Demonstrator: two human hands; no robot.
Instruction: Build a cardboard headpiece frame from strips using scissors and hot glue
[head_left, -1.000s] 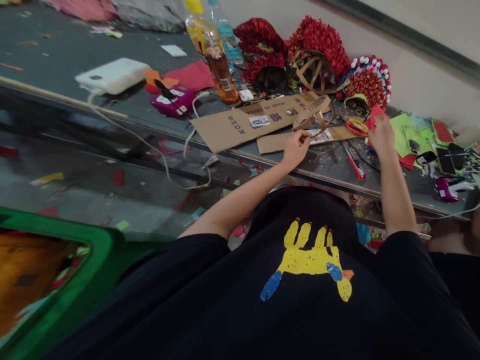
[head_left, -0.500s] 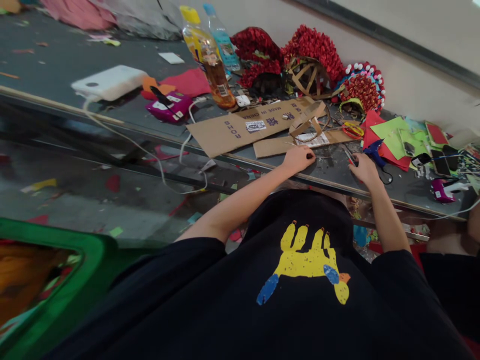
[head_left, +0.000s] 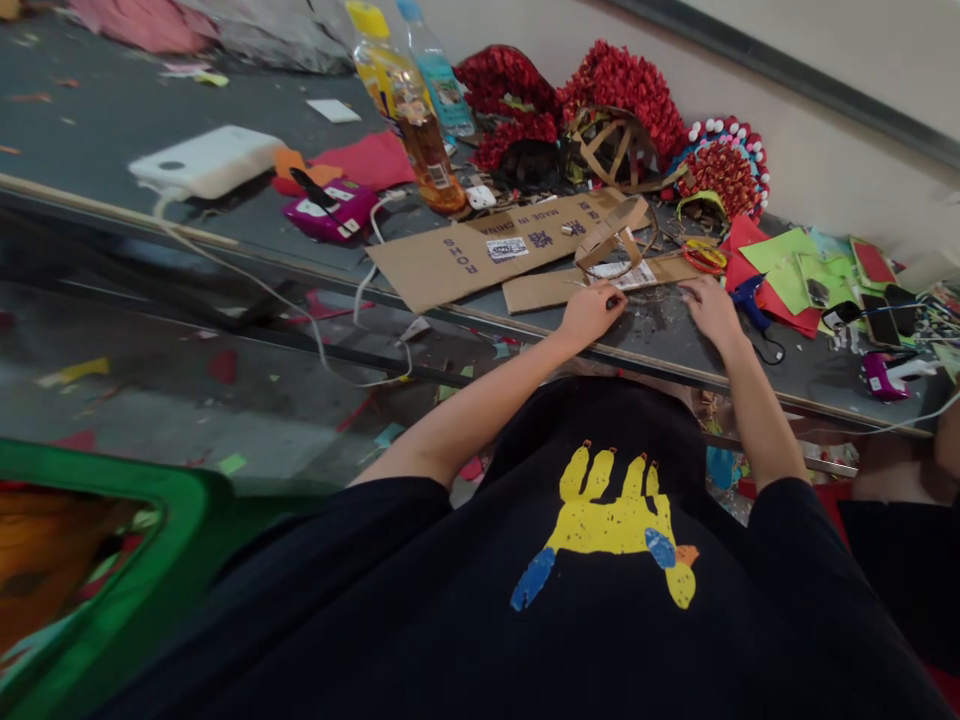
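My left hand (head_left: 594,312) rests at the table's front edge with its fingers curled. A small dark spot shows at its fingertips, and I cannot make out what they hold. Just beyond it lies a narrow cardboard strip (head_left: 541,290), with a bent loop of cardboard (head_left: 611,240) on top. My right hand (head_left: 711,308) lies on the table, fingers stretched forward near the strip's right end (head_left: 675,266). No tool shows in it. Red-and-yellow-handled scissors (head_left: 705,257) lie just beyond, and a blue glue gun (head_left: 751,302) is to the right.
A large printed cardboard piece (head_left: 465,262) lies left of the strip. Behind stand two bottles (head_left: 435,170) and red fringed headpieces (head_left: 626,90). Coloured paper (head_left: 784,265) and a purple device (head_left: 885,375) are right; a white box (head_left: 210,160) with a cable is left. Another person sits far right.
My right hand has moved forward and left, its fingers now stretched out. The thin metal-bladed tool it held is no longer visible. My left hand has stayed nearly in place.
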